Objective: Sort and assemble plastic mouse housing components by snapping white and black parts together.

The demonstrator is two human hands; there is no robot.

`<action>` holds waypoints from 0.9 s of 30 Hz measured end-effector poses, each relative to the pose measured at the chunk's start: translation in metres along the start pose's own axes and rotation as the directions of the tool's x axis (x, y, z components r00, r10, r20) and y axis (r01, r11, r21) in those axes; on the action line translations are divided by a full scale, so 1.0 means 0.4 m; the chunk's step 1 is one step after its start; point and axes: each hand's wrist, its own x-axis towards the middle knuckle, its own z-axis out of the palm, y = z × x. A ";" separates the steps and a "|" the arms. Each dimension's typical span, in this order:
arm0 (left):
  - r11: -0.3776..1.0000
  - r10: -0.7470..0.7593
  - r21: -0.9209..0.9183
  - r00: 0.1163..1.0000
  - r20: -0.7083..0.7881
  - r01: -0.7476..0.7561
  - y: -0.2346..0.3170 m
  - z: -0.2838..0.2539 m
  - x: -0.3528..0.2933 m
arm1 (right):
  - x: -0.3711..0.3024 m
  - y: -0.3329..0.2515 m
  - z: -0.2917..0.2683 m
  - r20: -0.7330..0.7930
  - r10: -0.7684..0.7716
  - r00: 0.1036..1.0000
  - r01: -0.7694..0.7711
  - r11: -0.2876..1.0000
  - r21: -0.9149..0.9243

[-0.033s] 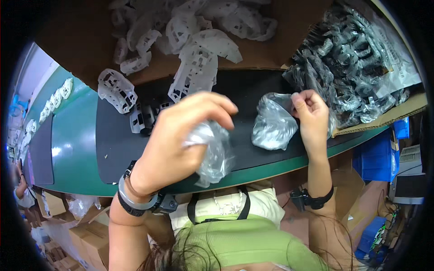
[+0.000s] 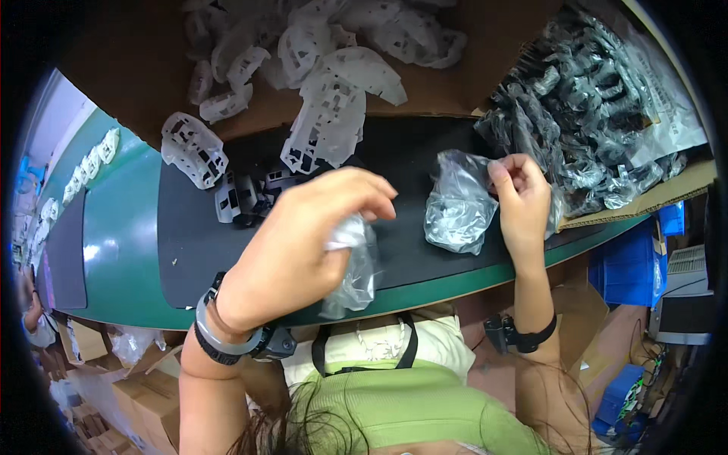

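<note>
My left hand [image 2: 284, 250] is closed with its fingers bent over a crumpled clear plastic bag [image 2: 358, 277], which hangs down past the mat's front edge. Whether that bag contains anything cannot be made out. My right hand [image 2: 525, 199] pinches the upper corner of another clear plastic bag [image 2: 459, 216] between thumb and fingers. That bag is held over the black mat [image 2: 406, 144], and its contents are unclear. Beyond my left hand lie small dark and grey plastic parts [image 2: 241, 199], partly hidden by it. White perforated plastic shells [image 2: 194, 150] lie behind them.
A cardboard box [image 2: 262, 125] of white shells [image 2: 326, 114] stands at the far side. At right, another carton [image 2: 644, 205] holds many parts in clear bags [image 2: 576, 114]. Blue bins [image 2: 626, 265] stand below right. More white shells [image 2: 91, 163] line the green table [image 2: 121, 235].
The bag at my right hand has shifted shape and hangs a little more upright. The bag under my left hand looks narrower, and that hand has moved slightly.
</note>
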 end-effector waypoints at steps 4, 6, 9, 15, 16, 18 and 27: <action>0.886 -0.291 0.339 0.948 -0.131 0.318 -0.009 0.003 -0.038 | -0.055 -0.058 -0.007 -0.151 -0.274 0.950 0.246 0.952 -0.180; 0.850 -0.371 0.331 0.912 -0.176 0.410 -0.010 -0.011 -0.037 | -0.098 -0.104 -0.040 -0.101 -0.258 0.961 0.230 0.946 -0.227; 0.827 -0.370 0.367 0.904 -0.213 0.425 0.005 -0.004 -0.038 | -0.098 -0.142 -0.014 0.035 -0.136 0.990 0.138 0.887 -0.440; 0.787 -0.308 0.452 0.902 -0.302 0.420 -0.017 -0.012 -0.032 | -0.070 -0.221 0.111 0.262 -0.381 0.887 0.420 0.900 -0.115; 0.748 -0.373 0.459 0.875 -0.309 0.480 -0.012 -0.014 -0.029 | -0.083 -0.213 0.120 0.334 -0.410 0.848 0.440 0.898 -0.015; 0.721 -0.366 0.472 0.858 -0.362 0.507 -0.023 -0.022 -0.044 | -0.103 -0.180 0.109 0.358 -0.418 0.835 0.436 0.899 0.034; 0.999 -0.011 0.043 0.997 0.078 0.008 0.033 0.042 -0.026 | -0.082 -0.126 0.088 0.190 -0.211 0.959 0.264 0.907 -0.328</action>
